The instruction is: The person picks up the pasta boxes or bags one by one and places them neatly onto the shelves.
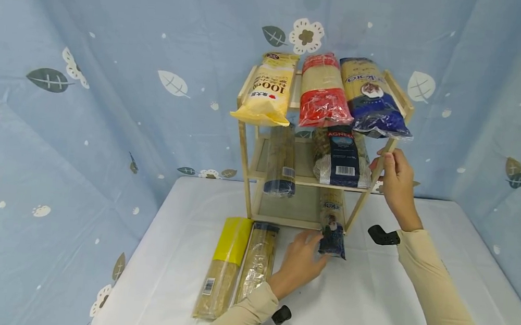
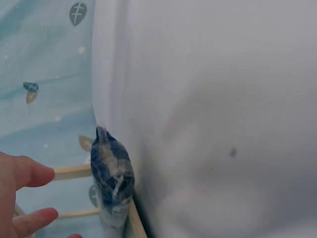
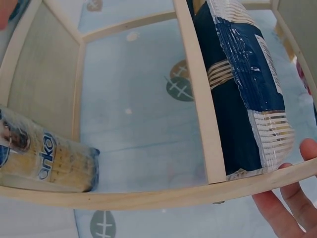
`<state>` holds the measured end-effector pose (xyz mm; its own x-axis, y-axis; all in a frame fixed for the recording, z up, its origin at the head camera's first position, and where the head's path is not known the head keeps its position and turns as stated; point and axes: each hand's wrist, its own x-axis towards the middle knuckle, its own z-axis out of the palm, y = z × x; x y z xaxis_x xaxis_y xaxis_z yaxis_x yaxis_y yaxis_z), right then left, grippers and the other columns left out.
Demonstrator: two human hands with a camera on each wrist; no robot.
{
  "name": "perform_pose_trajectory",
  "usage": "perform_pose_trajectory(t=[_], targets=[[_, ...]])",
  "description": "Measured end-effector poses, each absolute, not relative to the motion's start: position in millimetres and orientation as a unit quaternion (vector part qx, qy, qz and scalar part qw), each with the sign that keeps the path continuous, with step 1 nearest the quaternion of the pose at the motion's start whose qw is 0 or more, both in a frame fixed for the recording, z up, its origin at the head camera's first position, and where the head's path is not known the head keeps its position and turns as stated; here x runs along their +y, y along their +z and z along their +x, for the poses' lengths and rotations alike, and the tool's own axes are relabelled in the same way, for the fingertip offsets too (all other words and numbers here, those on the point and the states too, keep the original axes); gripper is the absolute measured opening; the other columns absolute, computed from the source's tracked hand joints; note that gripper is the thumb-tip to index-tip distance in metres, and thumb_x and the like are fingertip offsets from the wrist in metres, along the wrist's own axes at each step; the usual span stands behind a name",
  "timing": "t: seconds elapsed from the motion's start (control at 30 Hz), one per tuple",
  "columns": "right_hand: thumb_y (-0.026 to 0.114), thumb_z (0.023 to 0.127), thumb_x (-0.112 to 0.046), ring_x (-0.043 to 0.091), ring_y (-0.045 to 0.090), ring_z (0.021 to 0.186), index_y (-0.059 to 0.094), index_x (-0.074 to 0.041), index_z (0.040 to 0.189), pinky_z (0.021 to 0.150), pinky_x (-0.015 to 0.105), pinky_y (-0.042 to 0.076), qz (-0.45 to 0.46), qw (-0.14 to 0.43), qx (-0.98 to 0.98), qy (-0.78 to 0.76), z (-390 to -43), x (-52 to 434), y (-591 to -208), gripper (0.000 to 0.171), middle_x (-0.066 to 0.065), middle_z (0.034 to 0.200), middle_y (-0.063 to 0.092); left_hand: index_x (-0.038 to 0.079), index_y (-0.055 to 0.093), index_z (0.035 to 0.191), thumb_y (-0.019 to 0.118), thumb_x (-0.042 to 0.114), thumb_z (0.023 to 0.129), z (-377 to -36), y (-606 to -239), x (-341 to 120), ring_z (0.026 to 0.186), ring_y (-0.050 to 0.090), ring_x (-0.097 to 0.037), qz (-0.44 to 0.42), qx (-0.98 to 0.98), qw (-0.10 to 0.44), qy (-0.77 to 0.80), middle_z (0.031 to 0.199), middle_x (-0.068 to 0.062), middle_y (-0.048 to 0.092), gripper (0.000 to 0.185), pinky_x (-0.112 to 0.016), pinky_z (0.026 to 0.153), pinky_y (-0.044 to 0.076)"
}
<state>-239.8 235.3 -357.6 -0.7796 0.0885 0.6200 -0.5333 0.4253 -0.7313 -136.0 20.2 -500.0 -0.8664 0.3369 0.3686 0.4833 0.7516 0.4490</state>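
My right hand (image 1: pixel 398 185) grips the right front post of a wooden shelf rack (image 1: pixel 357 211); in the right wrist view its fingers (image 3: pixel 292 203) wrap round that post. On the bottom tier a slim blue-ended pasta packet (image 1: pixel 332 238) lies with its end jutting past the front edge. Just left of that end is my left hand (image 1: pixel 300 263), its fingers spread. The left wrist view has a gap between the fingers (image 2: pixel 37 171) and the packet. An Agnesi pasta bag (image 1: pixel 343 157) sits on the middle tier, close to my right hand.
Two long noodle packets, one yellow-topped (image 1: pixel 223 269) and one dark-ended (image 1: pixel 257 261), lie on the white table left of my left hand. Another packet (image 1: pixel 282 159) juts from the middle tier. On top rest yellow (image 1: pixel 269 90), red (image 1: pixel 323 93) and blue (image 1: pixel 372 97) bags.
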Motion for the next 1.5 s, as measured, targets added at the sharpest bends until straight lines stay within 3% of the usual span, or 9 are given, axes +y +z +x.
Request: perform_pose_trajectory(t=[0.27,0.47,0.67,0.97,1.2,1.37,1.5], targets=[[0.034,0.105,-0.016,0.017,0.059,0.078,0.054,0.001,0.108,0.056,0.017,0.048,0.146,0.306,-0.785,0.518,-218.9,224.2,-338.1,0.026,0.013,0.083,0.060,0.011,0.055,0.131,0.067,0.019,0.087,-126.5,-506.0,-1.8,0.113,0.053,-0.030,-0.218,-0.916,0.122,-0.314,0.130,-0.018,0.048,0.046,-0.043,0.086,0.048],[0.034,0.104,-0.016,0.016,0.059,0.079,0.051,0.009,0.110,0.056,0.019,0.048,0.142,0.303,-0.790,0.514,-215.1,221.5,-334.8,0.030,0.011,0.082,0.060,0.009,0.057,0.125,0.071,0.018,0.083,-114.8,-511.6,-21.6,0.114,0.052,-0.031,-0.200,-0.919,0.159,-0.300,0.128,-0.019,0.050,0.045,-0.044,0.087,0.048],[0.033,0.105,-0.017,0.019,0.058,0.078,0.050,0.010,0.111,0.056,0.019,0.047,0.143,0.303,-0.789,0.515,-215.6,221.9,-335.9,0.032,0.026,0.086,0.058,0.008,0.058,0.124,0.072,0.018,0.082,-105.7,-520.1,-42.9,0.114,0.052,-0.031,-0.159,-0.926,0.173,-0.297,0.129,-0.018,0.050,0.045,-0.046,0.088,0.047],[0.033,0.105,-0.017,0.021,0.058,0.078,0.050,0.010,0.112,0.056,0.018,0.048,0.143,0.304,-0.788,0.516,-217.0,221.0,-336.9,0.033,0.027,0.086,0.058,0.004,0.057,0.126,0.074,0.018,0.079,-90.0,-523.1,-68.2,0.121,0.042,-0.041,-0.090,-0.947,0.123,-0.282,0.134,-0.025,0.042,0.052,-0.059,0.085,0.042],[0.032,0.105,-0.017,0.023,0.058,0.077,0.051,0.006,0.110,0.058,0.018,0.049,0.149,0.299,-0.785,0.522,-219.5,218.7,-337.5,0.030,0.026,0.086,0.058,0.004,0.052,0.131,0.077,0.018,0.076,-69.5,-526.5,-83.0,0.122,0.037,-0.047,-0.077,-0.963,0.046,-0.255,0.139,-0.029,0.032,0.062,-0.057,0.074,0.047],[0.032,0.105,-0.017,0.023,0.058,0.077,0.051,0.006,0.111,0.058,0.018,0.049,0.148,0.296,-0.785,0.524,-219.3,219.5,-337.9,0.031,0.027,0.087,0.057,0.007,0.047,0.137,0.077,0.026,0.078,-53.7,-533.2,-87.6,0.122,0.036,-0.050,-0.086,-0.968,0.013,-0.235,0.146,-0.029,0.022,0.070,-0.059,0.076,0.048],[0.032,0.105,-0.017,0.021,0.058,0.076,0.050,0.011,0.113,0.057,0.018,0.048,0.148,0.300,-0.786,0.520,-219.4,220.3,-338.1,0.034,0.027,0.086,0.057,0.010,0.041,0.142,0.076,0.029,0.077,-47.4,-541.5,-86.5,0.123,0.033,-0.050,-0.090,-0.971,0.017,-0.220,0.149,-0.028,0.016,0.076,-0.061,0.081,0.045]])
